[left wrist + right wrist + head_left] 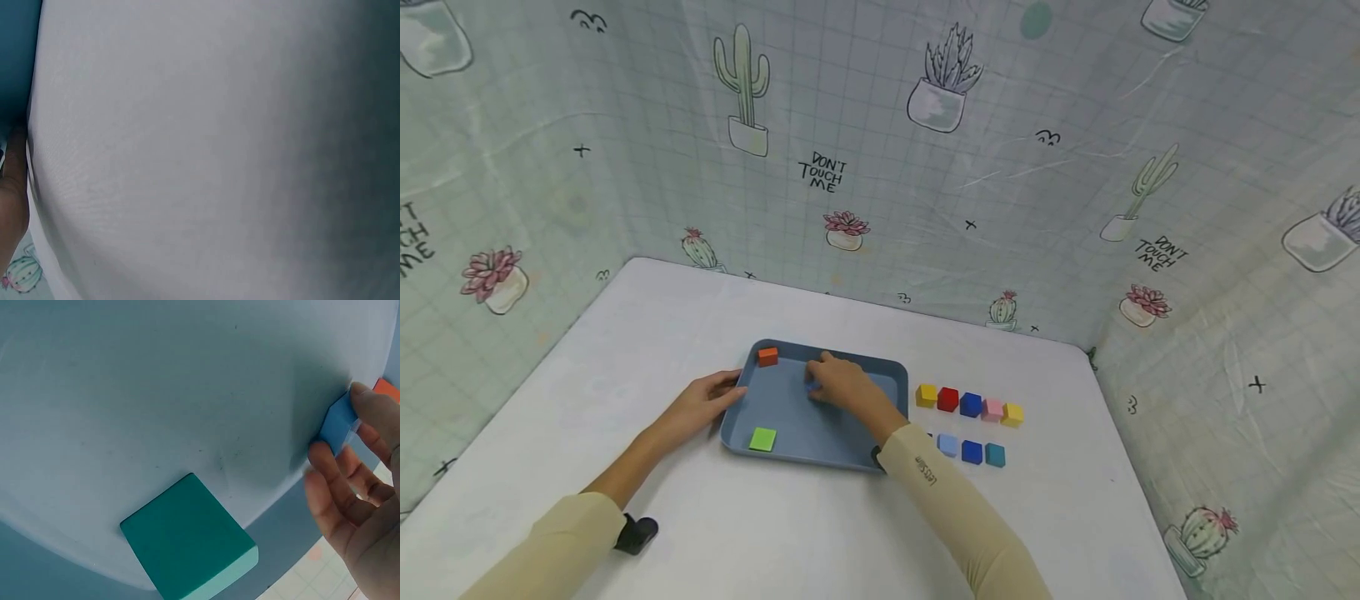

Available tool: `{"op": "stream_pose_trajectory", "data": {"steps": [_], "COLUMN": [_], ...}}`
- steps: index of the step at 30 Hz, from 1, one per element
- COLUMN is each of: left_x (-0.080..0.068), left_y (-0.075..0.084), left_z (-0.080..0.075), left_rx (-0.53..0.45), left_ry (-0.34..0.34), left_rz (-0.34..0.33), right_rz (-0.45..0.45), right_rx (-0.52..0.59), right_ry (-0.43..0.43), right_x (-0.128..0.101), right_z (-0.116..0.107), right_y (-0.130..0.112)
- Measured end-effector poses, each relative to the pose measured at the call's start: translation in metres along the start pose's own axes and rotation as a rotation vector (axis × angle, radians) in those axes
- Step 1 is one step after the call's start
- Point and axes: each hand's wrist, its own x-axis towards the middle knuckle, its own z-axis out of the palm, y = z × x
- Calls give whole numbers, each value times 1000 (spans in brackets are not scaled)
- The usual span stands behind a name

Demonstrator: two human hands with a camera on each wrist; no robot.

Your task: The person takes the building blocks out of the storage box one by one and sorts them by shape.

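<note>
A blue-grey tray (797,417) lies on the table. My left hand (702,402) grips its left rim, thumb over the edge; in the left wrist view a finger (15,165) lies along the tray's outer wall. Over the tray's middle, my right hand (846,387) pinches a light blue cube (339,422) between thumb and fingertips, close to the tray floor. An orange-red cube (767,357) sits in the tray's far left corner, and a lime green cube (763,439) in the near left corner. A teal-green cube (187,540) shows large in the right wrist view.
Right of the tray stands a row of cubes: yellow (927,395), red (948,399), blue (971,405), pink (992,410) and another yellow (1012,415). A nearer row has light blue (947,446), blue (972,452) and teal (995,454), partly covered by my right sleeve (955,500).
</note>
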Motion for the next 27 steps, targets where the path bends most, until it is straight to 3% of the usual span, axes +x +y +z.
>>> {"op": "stream_pose_trajectory", "data": {"steps": [8,22,27], "left_x": [-1,-1,-1], "left_y": [3,4,2], "left_z": [-1,1,0], "left_rx": [3,-10,3], "left_ry": [1,-2,-2], "left_rz": [12,3,3], "right_rz": [-1,18,72], "right_rx": [-61,140,131], "right_ry": [-4,-34,-65], "right_x": [0,-10,-14], "right_z": [0,-6,-7], "right_y": [0,8,12]}}
